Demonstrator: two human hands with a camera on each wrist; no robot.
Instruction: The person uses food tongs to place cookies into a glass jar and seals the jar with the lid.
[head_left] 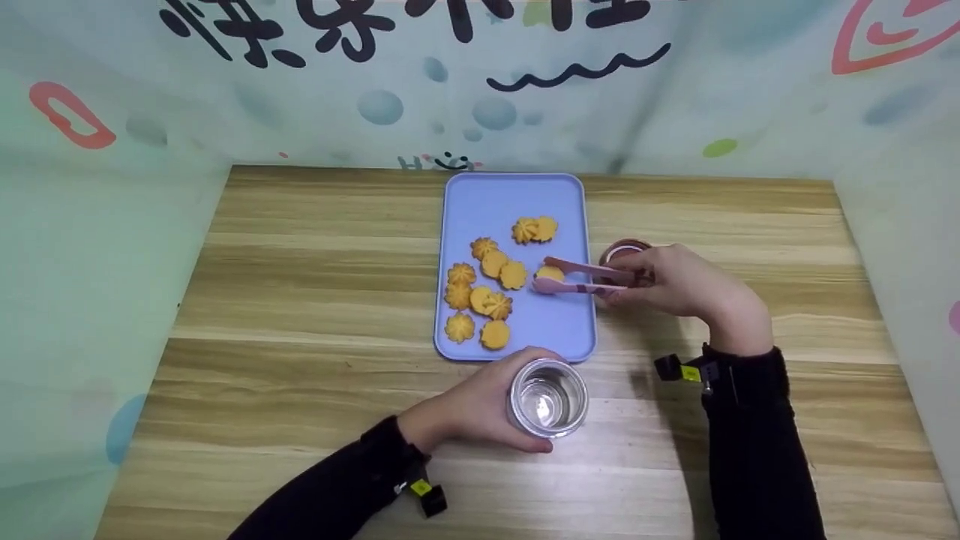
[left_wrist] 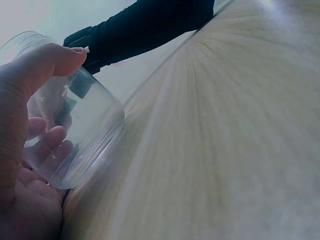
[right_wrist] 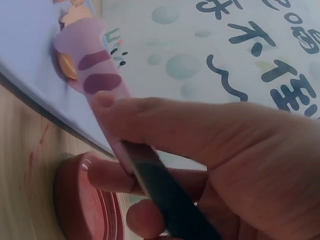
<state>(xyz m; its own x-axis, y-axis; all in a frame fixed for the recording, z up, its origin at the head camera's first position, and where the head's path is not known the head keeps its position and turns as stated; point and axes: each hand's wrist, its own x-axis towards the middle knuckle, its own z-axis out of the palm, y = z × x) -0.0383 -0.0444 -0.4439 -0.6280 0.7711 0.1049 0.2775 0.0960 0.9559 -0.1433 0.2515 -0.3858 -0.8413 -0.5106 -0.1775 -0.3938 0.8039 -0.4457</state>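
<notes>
My right hand (head_left: 686, 289) grips pink tongs (head_left: 585, 287) with a dark handle, thumb along one arm. In the head view the tong tips lie on either side of a flower-shaped cookie (head_left: 551, 273) at the right of a light blue tray (head_left: 517, 193). Several more golden cookies (head_left: 494, 264) lie on the tray, some overlapping. My left hand (head_left: 484, 401) is wrapped round a clear jar (head_left: 548, 397) just in front of the tray. From above, the jar's mouth is uncovered and no cookie shows inside. In the left wrist view, thumb and fingers curl round the jar wall (left_wrist: 97, 115).
A reddish-brown round lid (right_wrist: 75, 195) lies on the wooden table (head_left: 315, 300) right of the tray, partly under my right hand. A printed cloth (head_left: 315, 112) hangs behind the table and along its sides.
</notes>
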